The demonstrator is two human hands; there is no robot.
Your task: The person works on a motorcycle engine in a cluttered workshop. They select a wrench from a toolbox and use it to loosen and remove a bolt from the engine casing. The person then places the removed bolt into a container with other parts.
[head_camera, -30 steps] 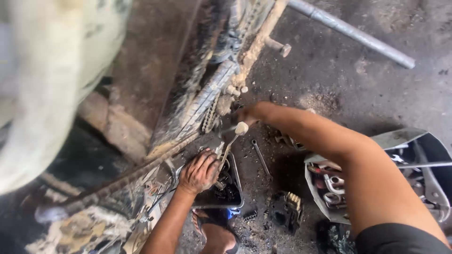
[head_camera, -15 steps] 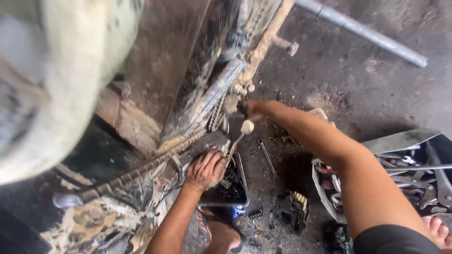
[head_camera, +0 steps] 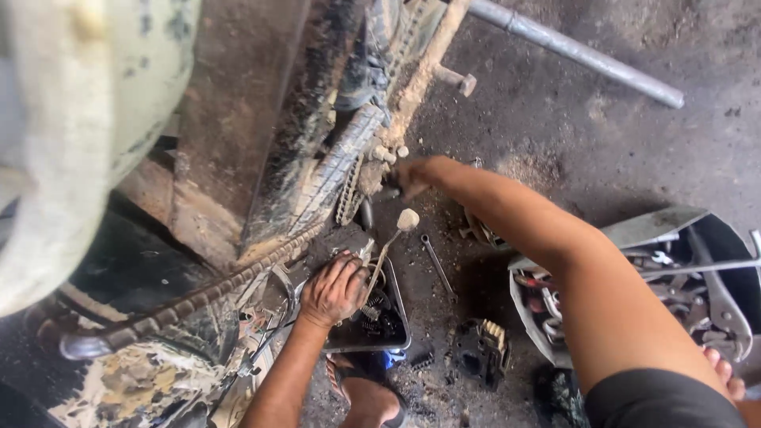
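While the left hand lies spread on a tray, the right hand seems closed at the muddy chain.

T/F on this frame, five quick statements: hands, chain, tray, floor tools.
1. The left hand rests at the edge of a dark metal tray. True.
2. The right hand lies flat on the floor, away from the machine. False: it reaches up to the sprocket area beside the muddy tyre.
3. A drive chain runs slantwise to the left of the left hand. True.
4. A spanner lies on the floor between the tray and the right forearm. True.
5. The long grey metal bar sits inside the tray. False: it lies across the top right, far from the tray.
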